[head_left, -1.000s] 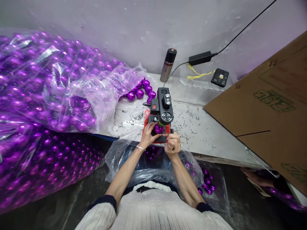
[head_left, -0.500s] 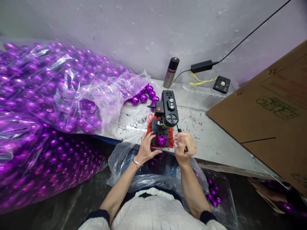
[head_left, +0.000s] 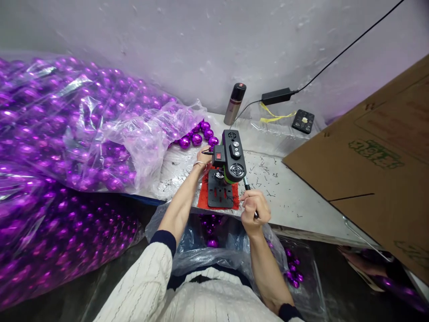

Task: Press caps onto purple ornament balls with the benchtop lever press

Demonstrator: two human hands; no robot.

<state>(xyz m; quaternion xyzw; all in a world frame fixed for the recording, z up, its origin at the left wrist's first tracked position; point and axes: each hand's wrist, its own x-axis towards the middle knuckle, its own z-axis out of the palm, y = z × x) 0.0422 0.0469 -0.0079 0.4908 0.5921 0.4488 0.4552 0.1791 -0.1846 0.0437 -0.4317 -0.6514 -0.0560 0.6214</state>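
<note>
A small black bench drill press (head_left: 234, 154) stands on a red cloth (head_left: 203, 197) at the table's front edge. My right hand (head_left: 255, 209) is closed around the black grip of its lever, on the right side. Its flat slotted base (head_left: 219, 199) bears no ball. My left hand (head_left: 204, 156) reaches past the press's left side, close to several shiny purple balls (head_left: 196, 140) on the table; its fingers are mostly hidden behind the switch box and cable. Below the table edge, a purple ball (head_left: 212, 243) lies in an open clear plastic bag (head_left: 191, 255) with others.
Big clear bags full of purple balls (head_left: 83, 147) fill the left side. A spray can (head_left: 234, 103), a power adapter (head_left: 276, 96) and a black pad (head_left: 303, 121) stand at the back. A cardboard box (head_left: 375, 165) borders the right. Dark shavings litter the tabletop (head_left: 284, 197).
My left hand has moved from the front of the press to the balls behind it. The ball has left the base, and one shows in the bag below. My right hand stays on the lever.
</note>
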